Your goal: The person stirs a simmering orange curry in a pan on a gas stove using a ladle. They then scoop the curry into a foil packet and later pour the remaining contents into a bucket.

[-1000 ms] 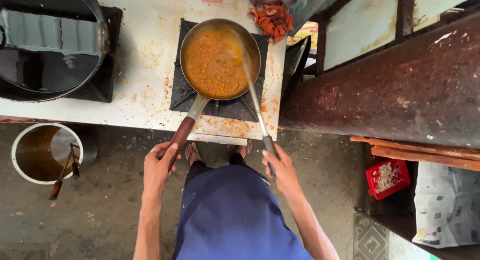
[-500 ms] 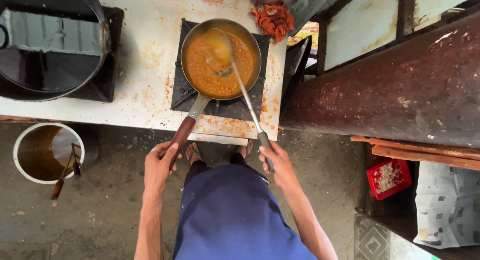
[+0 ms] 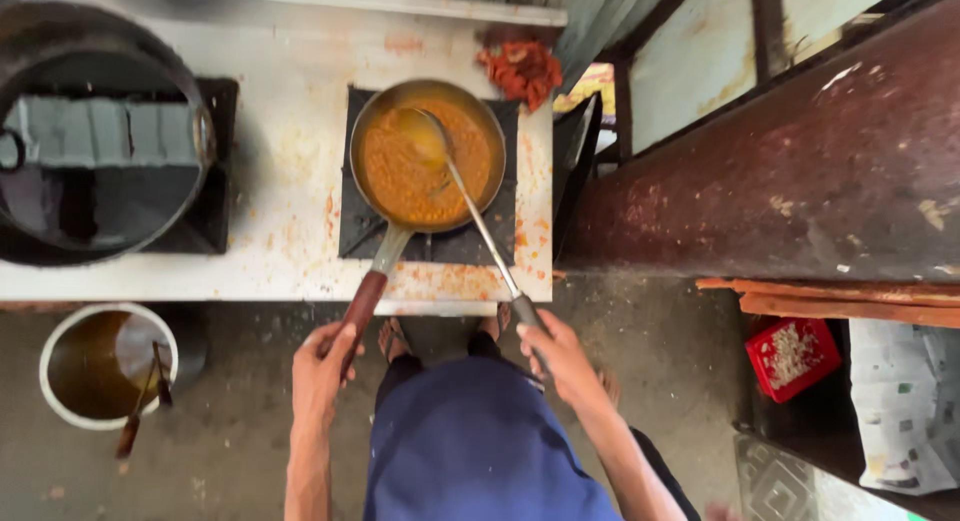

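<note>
The left hand [image 3: 322, 366] has its fingers wrapped around the pan [image 3: 428, 153] handle on the burner, while the right hand [image 3: 562, 356] grips the ladle [image 3: 470, 201], whose bowl has moved from the right rim to the far left, so stirring continues.

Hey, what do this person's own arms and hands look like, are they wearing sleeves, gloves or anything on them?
Both forearms are bare: no sleeves, gloves, watch or bracelets show. The left hand and right hand are uncovered, and no rings can be made out. Between the arms hangs a dark blue garment, and a bit of dark clothing shows beside the right arm.
</note>
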